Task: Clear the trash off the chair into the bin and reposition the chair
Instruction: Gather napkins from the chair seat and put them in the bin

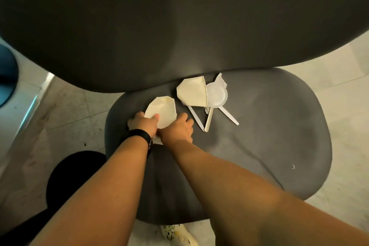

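Observation:
A dark grey chair seat [259,146] lies below me, its backrest [179,26] filling the top of the view. My left hand [142,125] grips a crumpled cream paper cup [164,113] on the seat's left part, thumb over it. My right hand [178,129] holds the same cup from the right, fingers curled at its edge. A scrap of white paper [156,140] shows between my wrists. Behind lie a second crushed paper cup [192,92], a clear plastic lid [216,94], a torn wrapper [220,80], white plastic cutlery [229,116] and a wooden stick [209,119].
Pale tiled floor [69,106] surrounds the chair. A dark round object [6,74] sits at the far left edge. My dark-clothed knee [73,175] is at lower left and a patterned shoe [177,234] shows under the seat's front edge.

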